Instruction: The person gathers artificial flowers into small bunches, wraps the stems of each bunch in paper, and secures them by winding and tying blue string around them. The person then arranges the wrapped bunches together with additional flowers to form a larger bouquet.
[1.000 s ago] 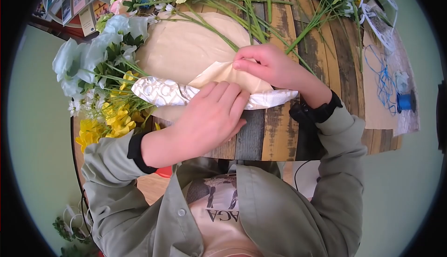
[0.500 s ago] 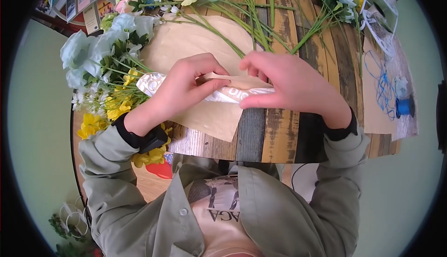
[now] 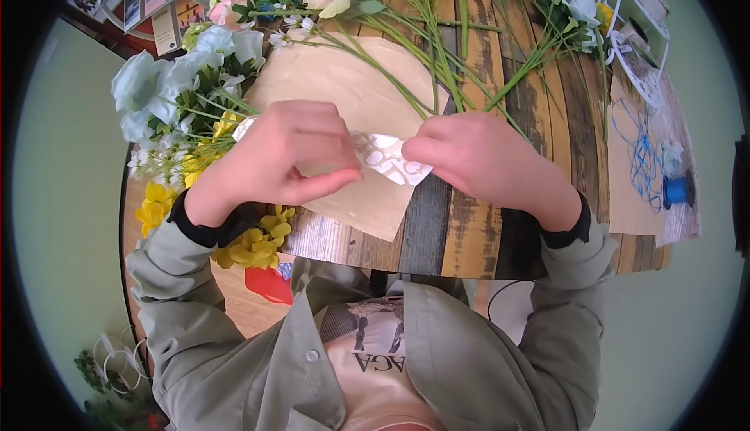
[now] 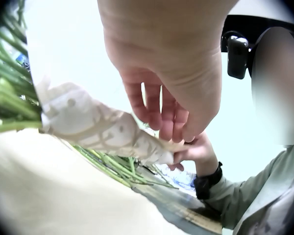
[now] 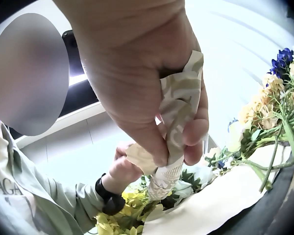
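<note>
A patterned strip (image 3: 394,158) sits above tan paper (image 3: 344,72), its end now pinched by the right hand (image 3: 488,158), splayed earlier; the left hand (image 3: 293,154) has shifted leftward, loosely curled, empty. Flowers (image 3: 141,83) crowd the plank worktop (image 3: 473,243); the wall (image 3: 70,142) is green.

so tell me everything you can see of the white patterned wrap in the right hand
The white patterned wrap looks like paper, crumpled and folded into a narrow strip, with looping tan rings on its white face. The right hand pinches it near one end between thumb and fingers. In the head view it crosses in front of the pale tan sheet, partly hidden by the left hand; whether that hand touches it is unclear.
</note>
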Tool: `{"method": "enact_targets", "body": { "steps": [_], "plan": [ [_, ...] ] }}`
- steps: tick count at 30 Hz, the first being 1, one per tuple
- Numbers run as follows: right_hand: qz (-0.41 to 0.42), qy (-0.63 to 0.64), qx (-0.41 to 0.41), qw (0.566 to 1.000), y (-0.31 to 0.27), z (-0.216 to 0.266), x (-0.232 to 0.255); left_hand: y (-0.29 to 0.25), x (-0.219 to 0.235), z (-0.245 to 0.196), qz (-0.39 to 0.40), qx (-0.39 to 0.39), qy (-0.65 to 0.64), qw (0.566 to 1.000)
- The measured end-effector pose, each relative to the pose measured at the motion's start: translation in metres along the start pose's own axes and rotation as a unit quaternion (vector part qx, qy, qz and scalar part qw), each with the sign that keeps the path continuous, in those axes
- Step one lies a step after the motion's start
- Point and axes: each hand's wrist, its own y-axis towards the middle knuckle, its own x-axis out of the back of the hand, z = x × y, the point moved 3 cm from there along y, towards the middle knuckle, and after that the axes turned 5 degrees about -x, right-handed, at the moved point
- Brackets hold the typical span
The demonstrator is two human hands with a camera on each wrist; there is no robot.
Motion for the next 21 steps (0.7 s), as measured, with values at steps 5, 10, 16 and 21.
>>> {"method": "enact_targets", "body": {
  "steps": [5,10,16,21],
  "plan": [
    [-0.058,-0.127,0.044,0.989,0.000,0.016,0.000,0.021,-0.012,0.034,0.000,0.218,-0.145,0.965],
    [-0.081,-0.174,0.074,0.979,0.000,0.025,0.000,0.021,-0.040,0.065,0.265,0.249,-0.297,0.883],
    [-0.036,0.062,-0.042,0.997,0.000,0.014,0.010,0.019,-0.044,0.049,0.198,0.225,-0.238,0.924],
    [0.006,-0.036,-0.088,0.995,-0.001,0.005,-0.010,0.025,-0.043,0.049,0.221,0.231,-0.181,0.930]
  ]
}}
